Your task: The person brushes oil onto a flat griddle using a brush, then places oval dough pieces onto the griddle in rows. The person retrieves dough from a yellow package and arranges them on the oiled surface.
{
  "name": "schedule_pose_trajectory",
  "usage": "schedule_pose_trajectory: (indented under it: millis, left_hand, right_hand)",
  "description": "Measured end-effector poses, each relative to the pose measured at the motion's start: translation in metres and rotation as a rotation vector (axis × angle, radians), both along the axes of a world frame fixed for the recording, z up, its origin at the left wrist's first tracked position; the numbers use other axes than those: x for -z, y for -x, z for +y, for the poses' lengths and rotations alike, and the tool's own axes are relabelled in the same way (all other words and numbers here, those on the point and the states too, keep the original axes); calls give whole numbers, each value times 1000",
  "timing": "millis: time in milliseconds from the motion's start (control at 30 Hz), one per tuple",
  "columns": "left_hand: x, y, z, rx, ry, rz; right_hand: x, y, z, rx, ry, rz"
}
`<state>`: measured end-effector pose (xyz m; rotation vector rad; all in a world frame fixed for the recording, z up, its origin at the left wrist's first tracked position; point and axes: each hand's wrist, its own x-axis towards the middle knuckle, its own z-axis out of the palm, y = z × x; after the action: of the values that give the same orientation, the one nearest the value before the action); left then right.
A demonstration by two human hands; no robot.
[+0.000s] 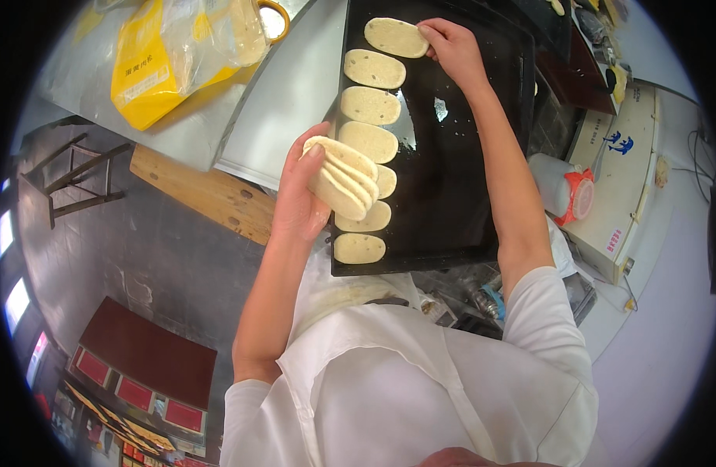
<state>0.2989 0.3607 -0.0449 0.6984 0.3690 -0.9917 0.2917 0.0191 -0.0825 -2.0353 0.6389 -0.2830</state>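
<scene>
My left hand [302,190] grips a fanned stack of flat oval dough pieces [347,178], thumb on top, above the left edge of a black baking tray [445,204]. At the tray's far end, my right hand [454,49] pinches the right tip of another oval dough piece [396,38]. Whether that piece rests on the tray or hangs just over it, I cannot tell. Several more dough ovals [369,105] lie in a column down the tray's left side, dotted with darker bits. The stack partly covers two of them.
Left of the tray is a metal worktop [282,99] with a yellow and clear plastic bag [153,70] and a roll of tape [274,20]. A wooden board [200,192] juts out below it. On the right, a white chest freezer [611,175] stands near a lidded plastic container [562,190].
</scene>
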Motion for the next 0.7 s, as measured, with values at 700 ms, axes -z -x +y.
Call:
schedule_pose_trajectory:
  millis: [700]
  left_hand:
    - [6, -58, -37, -41, -44, -129]
  right_hand:
    - [-69, 21, 134, -137, -638, 183]
